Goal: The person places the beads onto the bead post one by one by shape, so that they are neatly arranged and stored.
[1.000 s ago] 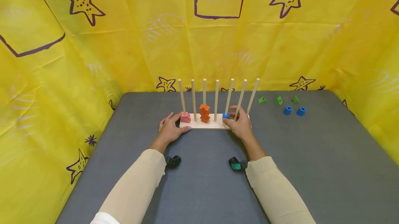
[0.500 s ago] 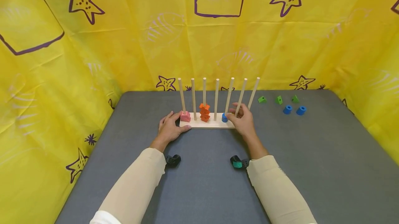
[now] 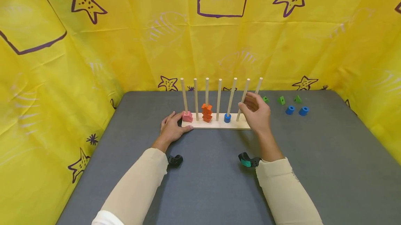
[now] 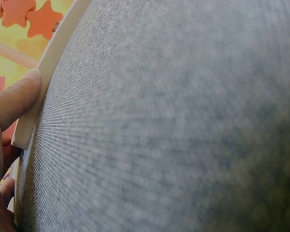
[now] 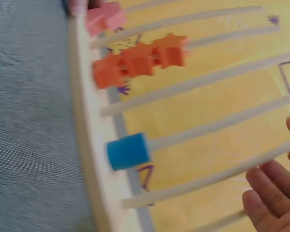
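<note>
A wooden board (image 3: 213,125) carries a row of several upright pegs. On its leftmost peg sits a pink piece (image 3: 187,116); orange star pieces (image 3: 206,113) are stacked on the third, and a blue cylinder (image 3: 227,118) is at the base of the fifth. My left hand (image 3: 171,127) grips the board's left end, its thumb (image 4: 24,94) on the front edge in the left wrist view. My right hand (image 3: 257,113), fingers relaxed and holding nothing, is by the two rightmost pegs, apart from the blue cylinder (image 5: 128,152).
Right of the board, toward the back of the grey table (image 3: 200,183), lie green triangular pieces (image 3: 281,100) and two blue cylinders (image 3: 290,110). A yellow patterned cloth (image 3: 131,44) hangs behind and along both sides.
My right hand has let go of the blue cylinder, which now rests low on the fifth peg, and has moved right and slightly up. The left hand stays at the board's end.
</note>
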A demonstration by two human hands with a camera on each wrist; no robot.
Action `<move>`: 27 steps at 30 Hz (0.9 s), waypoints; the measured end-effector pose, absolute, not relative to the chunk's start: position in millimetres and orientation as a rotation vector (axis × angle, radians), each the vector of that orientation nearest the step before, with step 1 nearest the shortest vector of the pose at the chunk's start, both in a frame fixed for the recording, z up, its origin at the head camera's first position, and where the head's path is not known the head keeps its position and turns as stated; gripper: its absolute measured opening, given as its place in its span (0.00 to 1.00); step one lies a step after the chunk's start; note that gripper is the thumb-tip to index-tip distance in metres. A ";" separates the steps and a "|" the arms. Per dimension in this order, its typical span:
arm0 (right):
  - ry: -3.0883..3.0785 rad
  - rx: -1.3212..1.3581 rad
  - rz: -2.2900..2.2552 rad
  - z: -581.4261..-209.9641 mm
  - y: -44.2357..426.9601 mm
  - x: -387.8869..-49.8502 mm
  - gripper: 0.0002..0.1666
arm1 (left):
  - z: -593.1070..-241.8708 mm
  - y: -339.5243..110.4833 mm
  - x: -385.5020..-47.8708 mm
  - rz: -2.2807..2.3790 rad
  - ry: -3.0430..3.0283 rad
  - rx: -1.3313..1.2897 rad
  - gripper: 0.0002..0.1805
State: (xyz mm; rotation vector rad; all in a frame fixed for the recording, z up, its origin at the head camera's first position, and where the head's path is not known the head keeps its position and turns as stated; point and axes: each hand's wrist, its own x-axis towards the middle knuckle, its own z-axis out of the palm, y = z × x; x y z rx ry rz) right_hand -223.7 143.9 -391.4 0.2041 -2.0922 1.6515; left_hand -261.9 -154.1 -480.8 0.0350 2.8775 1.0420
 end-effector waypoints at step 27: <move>-1.842 -0.205 1.552 -375.5 259.6 -245.0 0.19 | -481.1 -152.9 -260.1 1.048 2.915 0.069 0.45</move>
